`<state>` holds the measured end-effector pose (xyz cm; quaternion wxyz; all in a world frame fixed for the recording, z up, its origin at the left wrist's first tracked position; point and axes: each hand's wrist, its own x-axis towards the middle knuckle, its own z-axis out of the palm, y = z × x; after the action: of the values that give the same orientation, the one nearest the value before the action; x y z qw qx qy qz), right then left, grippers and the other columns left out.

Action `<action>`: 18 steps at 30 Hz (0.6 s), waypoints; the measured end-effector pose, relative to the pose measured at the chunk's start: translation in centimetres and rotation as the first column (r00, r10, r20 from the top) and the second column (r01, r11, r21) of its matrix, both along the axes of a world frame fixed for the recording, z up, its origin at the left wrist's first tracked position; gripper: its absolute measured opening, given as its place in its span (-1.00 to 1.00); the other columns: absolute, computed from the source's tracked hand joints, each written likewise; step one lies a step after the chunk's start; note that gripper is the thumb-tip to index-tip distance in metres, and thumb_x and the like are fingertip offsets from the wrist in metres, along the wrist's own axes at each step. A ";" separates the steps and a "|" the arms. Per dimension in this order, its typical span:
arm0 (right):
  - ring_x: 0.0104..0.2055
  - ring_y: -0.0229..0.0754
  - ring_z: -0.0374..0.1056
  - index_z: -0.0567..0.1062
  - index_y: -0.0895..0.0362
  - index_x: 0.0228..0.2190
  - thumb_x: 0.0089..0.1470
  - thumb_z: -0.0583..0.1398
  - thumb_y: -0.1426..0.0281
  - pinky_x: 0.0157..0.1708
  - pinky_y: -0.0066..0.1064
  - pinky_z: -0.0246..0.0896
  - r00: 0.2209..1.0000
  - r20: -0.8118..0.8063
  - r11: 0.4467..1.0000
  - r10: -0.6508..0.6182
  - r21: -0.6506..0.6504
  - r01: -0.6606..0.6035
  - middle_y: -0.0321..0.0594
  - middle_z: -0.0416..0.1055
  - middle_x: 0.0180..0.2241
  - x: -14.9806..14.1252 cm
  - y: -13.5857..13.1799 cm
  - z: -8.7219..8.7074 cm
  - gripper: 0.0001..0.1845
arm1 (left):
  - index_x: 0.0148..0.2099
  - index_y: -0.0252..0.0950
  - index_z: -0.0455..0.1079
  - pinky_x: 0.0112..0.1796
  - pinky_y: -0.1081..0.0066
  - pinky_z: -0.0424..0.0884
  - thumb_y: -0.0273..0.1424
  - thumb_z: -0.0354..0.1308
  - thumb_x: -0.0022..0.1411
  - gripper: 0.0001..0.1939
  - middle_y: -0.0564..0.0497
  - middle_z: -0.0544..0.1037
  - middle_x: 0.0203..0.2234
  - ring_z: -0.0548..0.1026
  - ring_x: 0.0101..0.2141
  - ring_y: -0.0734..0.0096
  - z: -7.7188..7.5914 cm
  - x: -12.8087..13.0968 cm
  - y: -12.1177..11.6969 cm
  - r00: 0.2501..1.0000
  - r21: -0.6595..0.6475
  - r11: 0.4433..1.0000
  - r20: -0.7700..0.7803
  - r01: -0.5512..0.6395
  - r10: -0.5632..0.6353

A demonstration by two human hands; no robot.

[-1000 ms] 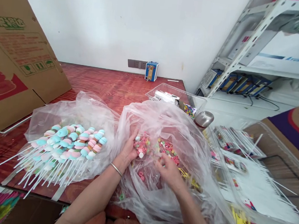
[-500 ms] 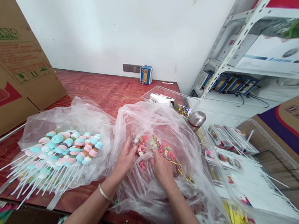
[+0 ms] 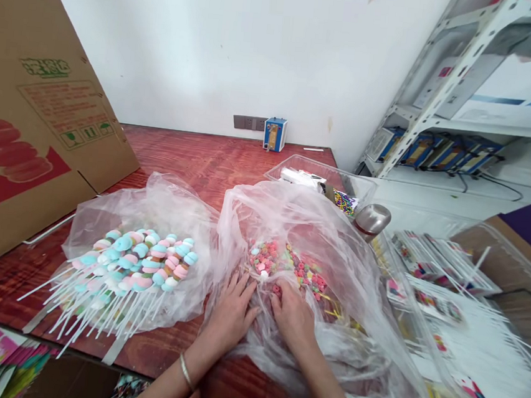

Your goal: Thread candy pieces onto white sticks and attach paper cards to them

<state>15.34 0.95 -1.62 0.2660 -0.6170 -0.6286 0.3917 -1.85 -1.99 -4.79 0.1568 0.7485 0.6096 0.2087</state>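
A clear plastic bag lies crumpled on the table before me, with small red, pink and green ring-shaped candies inside. My left hand rests palm down on the bag's near edge, fingers spread and thumb apart. Close beside it, my right hand has its fingers bent onto the film just below the candies, closed on the bag. Gold ties show through the plastic to the right. On the left, marshmallow skewers in pink, blue and white lie on another plastic bag, their white sticks pointing toward me.
A cardboard box stands at the left. Behind the candy bag are a clear tray and a metal cup. A clear bin with cards and white sticks is at the right, below a white shelf. A blue device stands by the wall.
Both hands have drawn back toward me, from beside the candies to the bag's near edge. My left hand has turned palm down. The bag's near side looks gathered, and the view has shifted left.
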 end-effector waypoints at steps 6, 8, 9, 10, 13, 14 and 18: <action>-0.16 -0.04 0.49 0.45 0.12 -0.19 0.26 -0.15 0.02 -0.32 -0.26 0.42 0.893 -0.420 0.982 -0.161 -0.160 0.102 -0.03 0.54 -0.17 1.9 1.2 1.0 -0.44 | 0.17 -0.25 0.36 0.23 -0.03 0.13 -0.40 0.19 0.16 -0.50 -0.21 0.33 0.23 0.21 0.25 -0.09 1.7 0.1 2.5 0.999 -0.019 0.999 -0.025 0.031 -0.032; -0.11 -0.07 0.50 0.46 0.14 -0.14 0.27 -0.15 0.00 -0.25 -0.26 0.44 0.804 -0.553 0.967 -0.219 -0.230 0.105 -0.01 0.54 -0.10 2.4 0.9 1.3 -0.41 | 0.10 -0.24 0.41 0.19 0.02 0.21 -0.43 0.15 0.19 -0.60 -0.19 0.42 0.14 0.32 0.17 -0.01 2.3 -0.2 2.1 1.000 -0.006 1.000 0.005 0.030 -0.030; -0.10 -0.08 0.50 0.48 0.14 -0.14 0.26 -0.09 0.00 -0.21 -0.26 0.44 0.725 -0.634 0.953 -0.268 -0.284 0.104 -0.02 0.54 -0.10 2.6 0.8 1.4 -0.44 | 0.05 -0.24 0.44 0.16 0.04 0.25 -0.44 0.12 0.22 -0.66 -0.19 0.47 0.08 0.38 0.12 0.03 2.6 -0.3 1.9 1.000 0.005 1.000 0.018 0.013 -0.013; -0.11 -0.09 0.50 0.50 0.15 -0.16 0.24 -0.01 0.01 -0.20 -0.28 0.44 0.624 -0.711 0.934 -0.325 -0.346 0.093 -0.03 0.55 -0.12 2.7 0.8 1.4 -0.48 | -0.01 -0.26 0.46 0.12 0.06 0.30 -0.46 0.08 0.24 -0.71 -0.19 0.51 0.01 0.42 0.06 0.06 3.1 -0.4 1.7 1.000 0.017 1.000 0.029 -0.012 0.011; -0.18 -0.12 0.50 0.56 0.17 -0.23 0.16 0.18 0.09 -0.23 -0.32 0.44 0.307 -0.832 0.876 -0.461 -0.482 0.011 -0.11 0.57 -0.22 2.6 1.0 1.6 -0.60 | -0.13 -0.28 0.48 0.01 0.12 0.38 -0.53 0.00 0.25 -0.75 -0.15 0.56 -0.13 0.48 -0.06 0.15 4.7 -0.6 1.3 0.995 0.048 0.996 0.066 -0.079 0.075; -0.19 -0.13 0.50 0.57 0.17 -0.25 0.16 0.20 0.11 -0.24 -0.33 0.44 0.255 -0.843 0.870 -0.474 -0.493 -0.013 -0.13 0.57 -0.24 2.5 1.2 1.7 -0.62 | -0.15 -0.28 0.47 -0.01 0.14 0.40 -0.55 -0.01 0.24 -0.75 -0.13 0.56 -0.15 0.48 -0.07 0.17 5.3 -0.6 1.2 0.993 0.053 0.995 0.091 -0.085 0.080; -0.17 -0.13 0.49 0.59 0.16 -0.22 0.18 0.18 0.11 -0.24 -0.31 0.46 0.152 -0.863 0.864 -0.482 -0.497 -0.082 -0.14 0.58 -0.20 2.0 1.8 2.7 -0.62 | -0.13 -0.27 0.45 -0.06 0.23 0.41 -0.55 0.01 0.26 -0.77 -0.07 0.55 -0.17 0.50 -0.11 0.25 6.8 -0.3 1.4 0.970 0.042 0.998 0.240 -0.055 0.043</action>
<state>17.29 2.77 1.06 0.5104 -0.3444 -0.1151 0.7795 -2.14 -0.59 2.02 0.2056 0.7063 0.5994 0.3156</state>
